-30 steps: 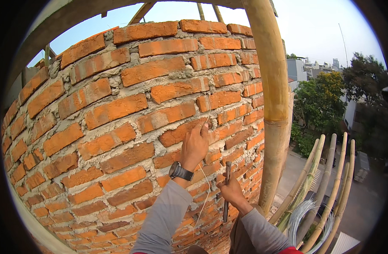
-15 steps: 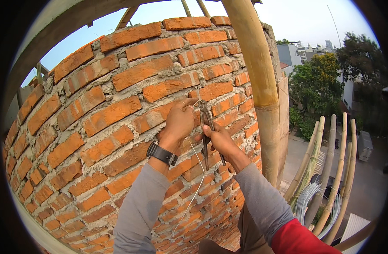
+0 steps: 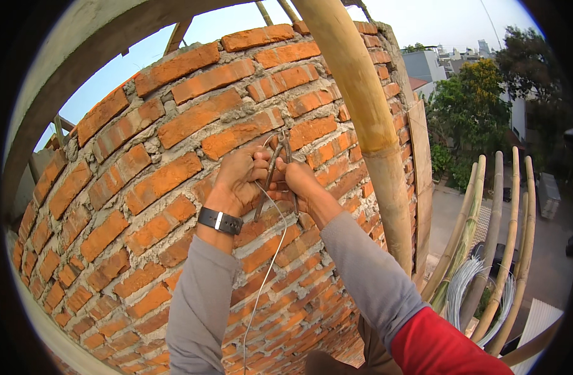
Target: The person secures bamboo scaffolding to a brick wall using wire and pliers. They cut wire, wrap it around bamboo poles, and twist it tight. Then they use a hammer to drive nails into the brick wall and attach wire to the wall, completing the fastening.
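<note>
My right hand (image 3: 303, 182) is closed around a pair of metal pincers (image 3: 259, 210). Their jaws point up, close against the brick wall (image 3: 239, 134), and the two handles stand apart below. My left hand (image 3: 236, 175) is beside them, fingers curled in on a thin light wire (image 3: 271, 265). One end of this wire loops up by the pincers' jaws; the long tail hangs down along the bricks. Whether the jaws bite on the wire is too small to tell. A black wristband (image 3: 219, 220) is on my left wrist.
A thick bamboo pole (image 3: 363, 103) rises just right of my hands. Several thinner bamboo poles (image 3: 499, 231) stand at the lower right, with a coil of wire (image 3: 460, 289) hung among them. Beyond lies a drop to the paved ground (image 3: 552, 250). A concrete beam (image 3: 105, 40) arches overhead.
Both hands and the pincers have shifted left in view. The pincers' handles have spread wider, and my left fingers have drawn in from a pointing pose to a curl beside the tool.
</note>
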`<state>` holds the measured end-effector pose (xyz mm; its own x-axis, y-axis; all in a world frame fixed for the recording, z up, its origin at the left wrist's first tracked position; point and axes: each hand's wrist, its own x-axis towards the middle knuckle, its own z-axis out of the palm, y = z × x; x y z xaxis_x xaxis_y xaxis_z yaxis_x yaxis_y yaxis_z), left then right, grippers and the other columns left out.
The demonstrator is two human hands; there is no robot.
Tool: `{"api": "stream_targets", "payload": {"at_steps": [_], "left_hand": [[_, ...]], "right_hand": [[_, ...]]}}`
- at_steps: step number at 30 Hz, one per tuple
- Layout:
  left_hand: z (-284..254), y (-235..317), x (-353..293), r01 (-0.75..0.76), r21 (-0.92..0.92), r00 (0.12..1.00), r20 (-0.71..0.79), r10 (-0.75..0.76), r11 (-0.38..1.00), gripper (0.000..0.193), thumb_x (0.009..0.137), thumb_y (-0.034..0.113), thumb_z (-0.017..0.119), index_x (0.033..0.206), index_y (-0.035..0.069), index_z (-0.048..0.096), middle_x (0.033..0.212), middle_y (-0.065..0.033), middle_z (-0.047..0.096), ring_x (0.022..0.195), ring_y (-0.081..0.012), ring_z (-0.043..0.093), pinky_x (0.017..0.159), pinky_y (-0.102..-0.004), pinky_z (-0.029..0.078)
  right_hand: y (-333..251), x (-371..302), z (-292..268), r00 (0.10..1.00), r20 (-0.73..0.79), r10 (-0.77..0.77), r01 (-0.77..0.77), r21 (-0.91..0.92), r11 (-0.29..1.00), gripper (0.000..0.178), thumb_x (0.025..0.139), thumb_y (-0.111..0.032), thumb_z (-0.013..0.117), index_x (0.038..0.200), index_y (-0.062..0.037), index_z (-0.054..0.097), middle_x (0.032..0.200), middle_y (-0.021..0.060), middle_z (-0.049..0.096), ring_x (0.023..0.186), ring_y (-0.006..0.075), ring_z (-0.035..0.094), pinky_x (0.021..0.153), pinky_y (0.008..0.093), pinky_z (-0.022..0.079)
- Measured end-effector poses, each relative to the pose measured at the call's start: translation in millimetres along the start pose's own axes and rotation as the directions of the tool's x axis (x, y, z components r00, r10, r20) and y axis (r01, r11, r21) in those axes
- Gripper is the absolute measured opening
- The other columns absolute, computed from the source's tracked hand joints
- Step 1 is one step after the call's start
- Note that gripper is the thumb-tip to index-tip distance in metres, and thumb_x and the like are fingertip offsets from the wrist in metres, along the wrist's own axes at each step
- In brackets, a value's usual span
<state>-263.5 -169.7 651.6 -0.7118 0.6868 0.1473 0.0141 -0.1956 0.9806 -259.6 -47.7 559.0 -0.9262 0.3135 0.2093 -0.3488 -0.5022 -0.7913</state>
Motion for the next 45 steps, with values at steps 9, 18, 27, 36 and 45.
{"api": "stream_targets", "payload": {"at_steps": [9,18,27,36,45], "left_hand": [[1.3,3.2,-0.7,0.035,-0.153,0.999,-0.029,-0.039,0.988,0.016,0.110,0.012,0.036,0.099,0.005,0.046,0.073,0.0042,0.046,0.045,0.0001,0.029,0.035,-0.0140,0.024],[-0.8,-4.4,-2.3,0.045,0.050,0.998,-0.039,-0.043,0.998,0.015,0.109,0.013,0.040,0.102,0.004,0.049,0.074,0.0041,0.045,0.046,0.0008,0.029,0.037,-0.0145,0.028],[19.4,-56.0,-7.1,-0.336,0.848,0.893,0.149,0.425,0.409,0.037,0.100,0.017,0.055,0.128,-0.005,0.062,0.074,-0.0078,0.067,0.062,-0.0160,0.065,0.059,-0.0291,0.051],[-22.3,-23.7,83.9,-0.038,0.922,0.800,-0.203,0.564,0.386,0.067,0.095,0.057,0.056,0.081,-0.005,0.074,0.076,-0.0227,0.072,0.073,-0.0352,0.072,0.071,-0.0455,0.055],[-0.3,-109.1,136.4,-0.071,0.097,0.989,-0.123,0.082,0.993,0.073,0.092,0.065,0.063,0.124,0.000,0.060,0.116,-0.0102,0.070,0.095,-0.0151,0.067,0.078,-0.0320,0.054]], "right_hand": [[-19.3,-14.6,8.5,0.999,-0.043,0.027,-0.033,-0.137,0.990,0.035,0.108,-0.032,0.044,0.111,-0.0010,0.060,0.084,0.0072,0.069,0.063,0.0157,0.061,0.055,0.0356,0.059],[-14.6,3.3,-13.3,0.994,0.105,0.036,-0.031,-0.047,0.998,0.038,0.110,-0.034,0.042,0.104,-0.0016,0.061,0.080,0.0036,0.061,0.063,0.0156,0.060,0.062,0.0349,0.062],[42.8,31.3,-40.0,0.863,0.432,-0.260,-0.072,0.616,0.785,0.025,0.110,-0.025,0.039,0.115,-0.0062,0.055,0.086,0.0030,0.067,0.066,0.0118,0.064,0.057,0.0267,0.057],[8.6,-31.2,-98.2,0.979,0.110,0.175,-0.116,-0.408,0.906,0.019,0.103,-0.008,0.052,0.110,0.0099,0.054,0.091,0.0157,0.067,0.074,0.0234,0.071,0.062,0.0353,0.063],[23.5,-62.4,-89.9,0.981,-0.165,-0.101,0.036,-0.359,0.933,0.022,0.105,-0.020,0.057,0.100,0.0017,0.056,0.079,0.0042,0.055,0.059,0.0145,0.057,0.051,0.0303,0.051]]}}
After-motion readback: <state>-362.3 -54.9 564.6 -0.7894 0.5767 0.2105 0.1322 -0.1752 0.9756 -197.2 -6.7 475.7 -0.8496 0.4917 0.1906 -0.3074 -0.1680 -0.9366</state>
